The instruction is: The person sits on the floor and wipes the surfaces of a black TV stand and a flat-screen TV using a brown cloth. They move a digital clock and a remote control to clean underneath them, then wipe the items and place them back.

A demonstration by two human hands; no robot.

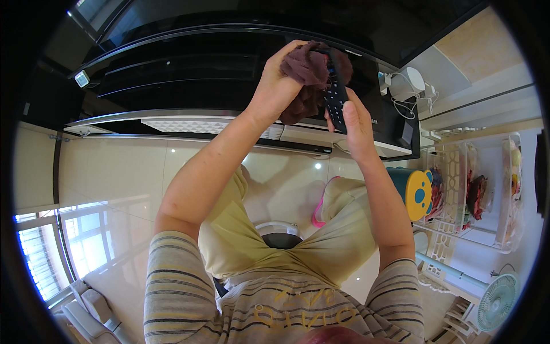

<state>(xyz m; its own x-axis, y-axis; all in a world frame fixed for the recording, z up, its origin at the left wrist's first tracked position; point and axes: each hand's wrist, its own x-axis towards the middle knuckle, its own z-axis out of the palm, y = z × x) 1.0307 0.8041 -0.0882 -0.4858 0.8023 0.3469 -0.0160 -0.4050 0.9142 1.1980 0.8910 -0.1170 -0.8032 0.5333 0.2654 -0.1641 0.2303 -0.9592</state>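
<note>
A black remote control point(336, 101) with rows of buttons is held up before me, above a glossy black TV cabinet point(180, 92). Around its far end my left hand point(282, 81) grips a crumpled dark brown cloth point(306, 66), and a fold of it hangs below. The cloth hides part of the remote and most of my left fingers. My right hand point(359, 122) has the near end of the remote between thumb and fingers, the thumb lying along its side edge.
Behind the cabinet is a dark TV screen point(275, 13). A small white clock-like device point(81, 78) stands at the left. At the right are a white device with cables point(408, 84), a yellow bear-faced bin point(419, 195), clear plastic shelving point(466, 185) and a green fan point(497, 302).
</note>
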